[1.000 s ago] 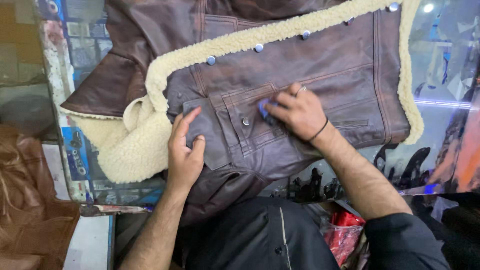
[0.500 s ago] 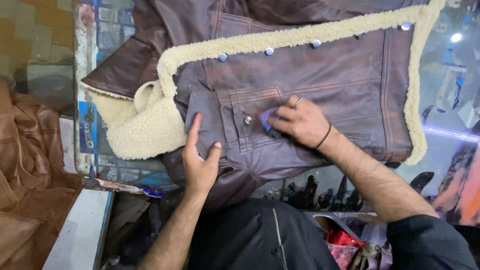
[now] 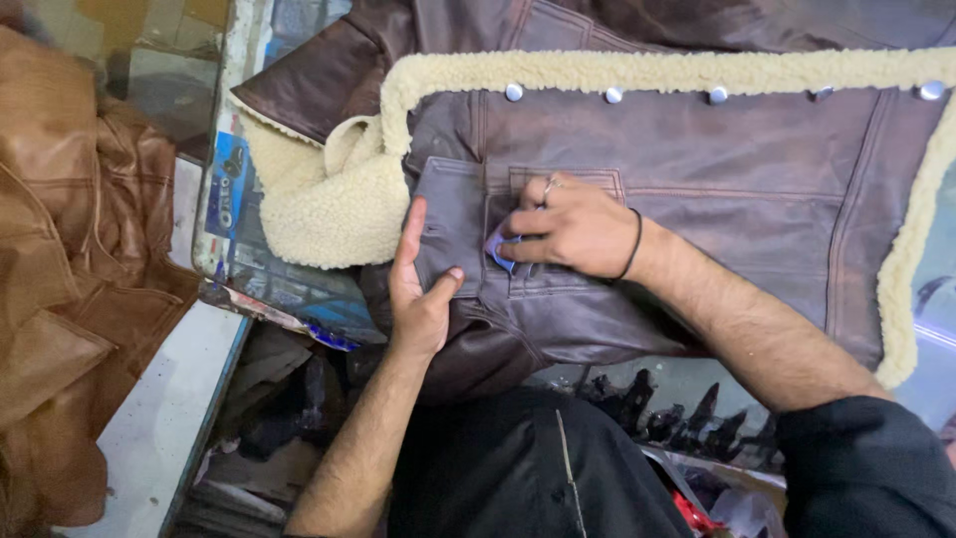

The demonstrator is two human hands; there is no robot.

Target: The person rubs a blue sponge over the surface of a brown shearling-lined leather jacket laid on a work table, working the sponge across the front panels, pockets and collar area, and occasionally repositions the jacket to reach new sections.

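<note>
Jacket [image 3: 697,179] of dark brown leather, spread flat on the glass table [image 3: 224,149] in the head view, cream fleece trim [image 3: 637,72] along the top edge and down the right side, with a row of silver snap buttons [image 3: 612,95] on it. Fleece collar [image 3: 329,199] folded out at the left. Chest pocket [image 3: 558,184] near the middle, partly covered. Right hand [image 3: 573,227] lying on that pocket, grip closed with thumb and fingers pinched on a small blue piece [image 3: 498,249]; hard to tell what this piece is. Black band on the wrist, ring on one finger. Left hand [image 3: 418,289] just beside, flat and open, holding nothing, only pressing the leather near the lower edge. Tan leather garments [image 3: 70,299] piled at the far left, well apart
</note>
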